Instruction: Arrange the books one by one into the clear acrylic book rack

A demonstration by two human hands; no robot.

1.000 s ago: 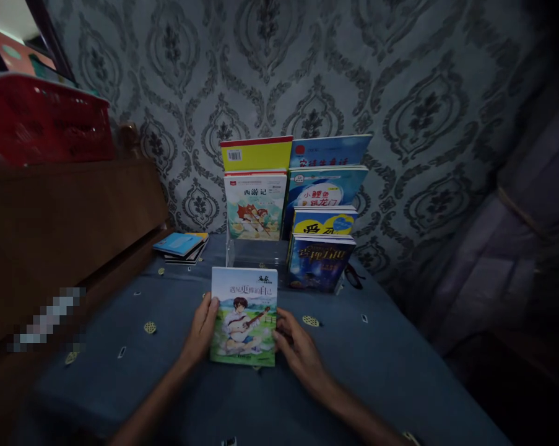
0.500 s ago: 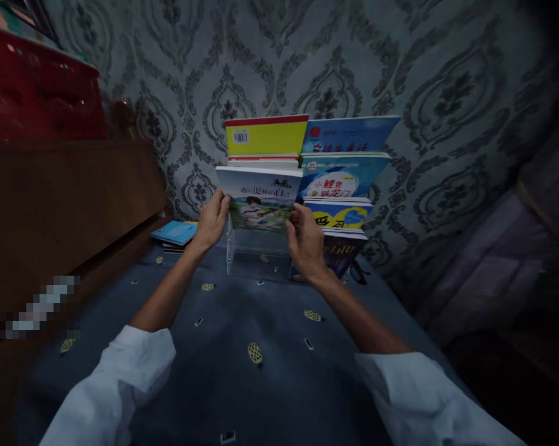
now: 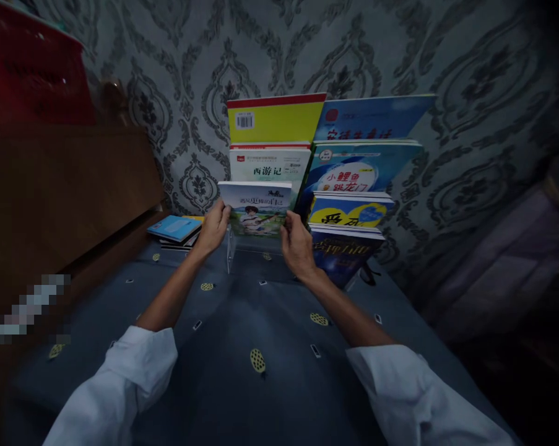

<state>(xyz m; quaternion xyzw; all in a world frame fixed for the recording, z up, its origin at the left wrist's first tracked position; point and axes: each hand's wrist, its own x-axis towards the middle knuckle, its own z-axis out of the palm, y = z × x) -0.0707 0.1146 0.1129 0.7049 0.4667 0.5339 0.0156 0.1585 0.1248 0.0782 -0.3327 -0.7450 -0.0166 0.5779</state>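
Observation:
Between my two hands is a book [image 3: 257, 214] whose cover shows a figure with a guitar. My left hand [image 3: 215, 226] is closed on its left edge, and my right hand [image 3: 298, 243] grips the right edge. It is held over the front of a clear tiered rack [image 3: 229, 251]. Behind it in the rack stand a pale green book [image 3: 270, 166] and a yellow book with a red top edge [image 3: 275, 124]. The right column holds blue books [image 3: 367, 118], a yellow-and-blue book [image 3: 348, 210] and a dark blue book [image 3: 346, 254] in front.
A small pile of books [image 3: 174, 228] lies at the left on the dark patterned cloth [image 3: 223, 359]. Beside it rises a brown wooden cabinet [image 3: 70, 204] with a red box [image 3: 33, 74] on top. Dark glasses [image 3: 369, 274] lie partly hidden right of the rack. Patterned wallpaper is behind.
The held book has moved lower relative to the rack, revealing more of the pale green book behind it. Both hands keep their grip. The view has shifted slightly.

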